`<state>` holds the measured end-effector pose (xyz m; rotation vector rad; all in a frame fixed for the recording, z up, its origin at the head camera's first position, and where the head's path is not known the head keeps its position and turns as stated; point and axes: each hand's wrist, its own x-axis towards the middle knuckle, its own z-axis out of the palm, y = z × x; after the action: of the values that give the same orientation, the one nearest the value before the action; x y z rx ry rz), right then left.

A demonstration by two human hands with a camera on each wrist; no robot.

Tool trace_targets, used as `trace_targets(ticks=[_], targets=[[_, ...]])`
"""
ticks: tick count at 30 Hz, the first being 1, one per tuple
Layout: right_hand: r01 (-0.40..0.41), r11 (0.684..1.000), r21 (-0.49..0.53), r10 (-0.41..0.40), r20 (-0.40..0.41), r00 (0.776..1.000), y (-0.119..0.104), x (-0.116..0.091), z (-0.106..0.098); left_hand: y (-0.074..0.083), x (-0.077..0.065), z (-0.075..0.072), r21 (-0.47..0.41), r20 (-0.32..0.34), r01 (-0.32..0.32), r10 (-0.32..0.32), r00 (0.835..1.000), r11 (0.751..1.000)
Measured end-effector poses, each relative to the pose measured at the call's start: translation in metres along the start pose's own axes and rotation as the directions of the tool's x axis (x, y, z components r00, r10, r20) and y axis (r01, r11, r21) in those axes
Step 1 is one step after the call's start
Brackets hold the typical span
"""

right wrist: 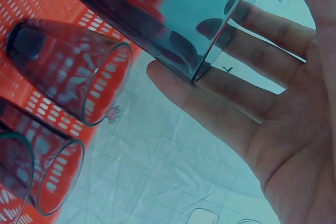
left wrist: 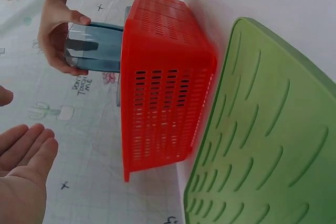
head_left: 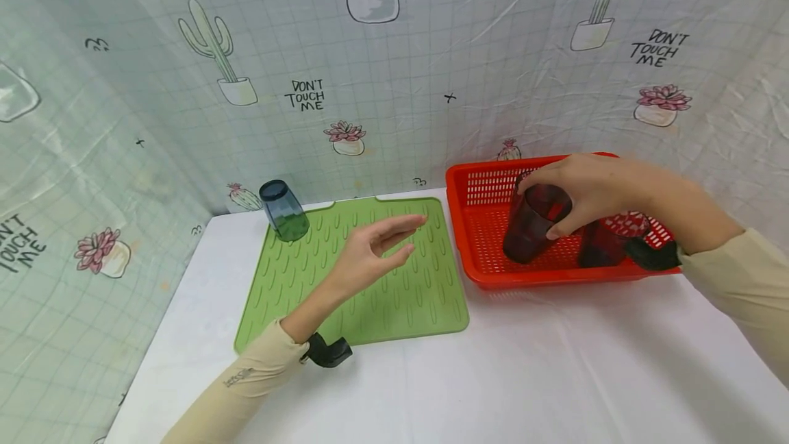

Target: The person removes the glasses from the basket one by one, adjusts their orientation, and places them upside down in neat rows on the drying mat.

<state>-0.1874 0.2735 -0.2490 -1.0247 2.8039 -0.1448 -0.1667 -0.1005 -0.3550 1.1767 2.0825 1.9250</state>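
My right hand (head_left: pixel 594 187) grips a blue-tinted drinking glass (head_left: pixel 529 233) near its rim, fingers on one side and thumb on the other. The glass is over the red plastic basket (head_left: pixel 487 278), slightly tilted, its lower part inside; whether it touches the basket floor I cannot tell. More tinted glasses (right wrist: pixel 63 66) stand in the basket beside it. My left hand (head_left: pixel 376 252) hovers above the green ridged mat (head_left: pixel 401 307), fingers extended and thumb apart, holding nothing. On the mat's far left corner a blue glass (head_left: pixel 285 211) rests upside down.
A white cloth (head_left: pixel 530 368) covers the table under mat and basket. Behind stands a backdrop sheet (head_left: pixel 407 122) printed with cacti and lettering. The basket sits just right of the mat, near the backdrop.
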Motion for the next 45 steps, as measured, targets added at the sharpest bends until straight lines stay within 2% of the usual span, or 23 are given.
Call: trace_targets(ticks=[5,11,19,22,30,37,42,45], targets=[[-0.003,0.999,0.040,0.003,-0.007,1.000,-0.003,0.000,-0.004,0.000,0.002,0.003,-0.004,-0.006,0.009,-0.009,1.000,1.000],[0.022,0.998,0.060,-0.019,-0.052,0.998,-0.003,-0.003,-0.006,-0.002,0.003,0.006,-0.006,-0.006,0.019,-0.019,1.000,1.000],[0.049,0.996,0.072,-0.035,-0.181,0.983,-0.005,-0.008,-0.006,-0.007,0.010,0.014,-0.035,-0.019,0.029,-0.030,0.999,0.999],[0.081,0.994,0.079,-0.060,-0.239,0.969,-0.006,-0.009,-0.005,-0.009,0.014,0.018,-0.035,-0.034,0.030,-0.032,0.999,0.999],[0.182,0.979,0.087,-0.136,-0.381,0.914,-0.008,-0.007,-0.002,-0.019,0.023,0.029,-0.001,-0.080,0.028,-0.028,0.996,1.000],[0.213,0.974,0.078,-0.157,-0.444,0.882,-0.014,-0.001,-0.001,-0.026,0.030,0.041,0.013,-0.105,0.046,-0.044,0.994,0.999],[0.276,0.956,0.103,-0.196,-0.475,0.858,-0.016,0.004,0.001,-0.027,0.036,0.055,-0.026,-0.108,0.036,-0.038,0.993,0.999],[0.307,0.945,0.110,-0.214,-0.500,0.839,-0.017,0.006,0.002,-0.028,0.039,0.064,-0.069,-0.132,0.028,-0.037,0.991,0.997]])
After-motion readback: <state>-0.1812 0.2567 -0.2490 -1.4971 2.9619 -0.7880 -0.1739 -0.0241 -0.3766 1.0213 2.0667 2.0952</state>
